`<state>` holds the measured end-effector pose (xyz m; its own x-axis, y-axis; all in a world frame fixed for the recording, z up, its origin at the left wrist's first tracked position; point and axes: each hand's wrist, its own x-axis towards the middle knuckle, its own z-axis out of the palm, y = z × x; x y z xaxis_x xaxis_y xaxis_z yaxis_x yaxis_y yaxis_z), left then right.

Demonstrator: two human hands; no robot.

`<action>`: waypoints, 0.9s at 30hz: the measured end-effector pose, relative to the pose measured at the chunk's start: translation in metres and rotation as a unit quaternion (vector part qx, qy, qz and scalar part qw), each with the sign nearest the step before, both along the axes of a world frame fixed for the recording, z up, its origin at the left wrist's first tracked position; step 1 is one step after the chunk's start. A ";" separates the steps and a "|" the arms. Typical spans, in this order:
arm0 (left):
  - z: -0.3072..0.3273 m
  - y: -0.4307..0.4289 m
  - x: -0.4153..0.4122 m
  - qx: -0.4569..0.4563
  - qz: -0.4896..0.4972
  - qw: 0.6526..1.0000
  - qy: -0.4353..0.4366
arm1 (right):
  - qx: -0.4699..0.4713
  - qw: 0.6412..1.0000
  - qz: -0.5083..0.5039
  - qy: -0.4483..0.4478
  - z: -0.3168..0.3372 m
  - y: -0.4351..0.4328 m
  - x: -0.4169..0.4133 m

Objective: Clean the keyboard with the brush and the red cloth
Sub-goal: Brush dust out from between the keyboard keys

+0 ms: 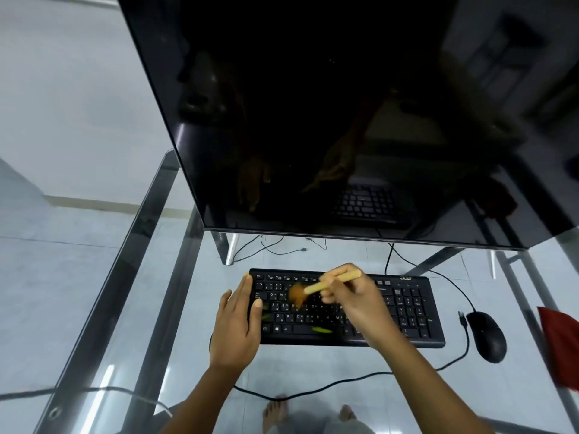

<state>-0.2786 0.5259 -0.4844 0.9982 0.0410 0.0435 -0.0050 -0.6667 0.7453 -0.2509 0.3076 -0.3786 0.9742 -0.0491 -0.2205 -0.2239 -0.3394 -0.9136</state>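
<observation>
Dim, bluish — motion-blurred, warped edges

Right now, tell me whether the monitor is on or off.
Off, or at least asleep: the monitor is black all over, shows no picture, and only mirrors the keyboard in front of it.

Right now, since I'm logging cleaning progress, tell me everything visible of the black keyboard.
The black plastic keyboard, full-size with white legends and a number pad, lies flat on the glass table before the dark monitor. Green bits lie on its lower-left keys. The left hand rests flat on its left end; the right hand holds a tan wooden brush whose blurred bristles touch its upper-left keys.
</observation>
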 end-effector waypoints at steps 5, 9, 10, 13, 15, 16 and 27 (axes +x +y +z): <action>-0.004 0.006 -0.007 -0.014 0.008 1.000 0.025 | -0.137 0.986 -0.010 -0.094 -0.005 0.015 0.001; 0.003 0.001 0.000 -0.035 0.017 0.999 0.028 | -0.067 0.996 0.055 -0.005 -0.001 0.027 0.014; 0.002 0.003 -0.001 -0.036 0.020 0.999 0.028 | -0.103 0.992 0.073 -0.006 -0.002 0.032 0.016; 0.000 0.006 -0.006 -0.038 0.020 0.998 0.035 | -0.134 0.985 0.012 -0.104 0.001 0.041 0.022; 0.002 0.004 -0.003 -0.045 0.021 0.998 0.040 | -0.060 0.996 0.013 -0.065 0.003 0.047 0.027; 0.002 0.005 -0.001 -0.047 0.025 0.998 0.043 | -0.040 0.998 0.044 -0.021 0.003 0.052 0.030; -0.003 0.014 -0.006 -0.060 0.043 0.996 0.055 | -0.137 0.978 0.147 -0.057 -0.008 0.086 0.030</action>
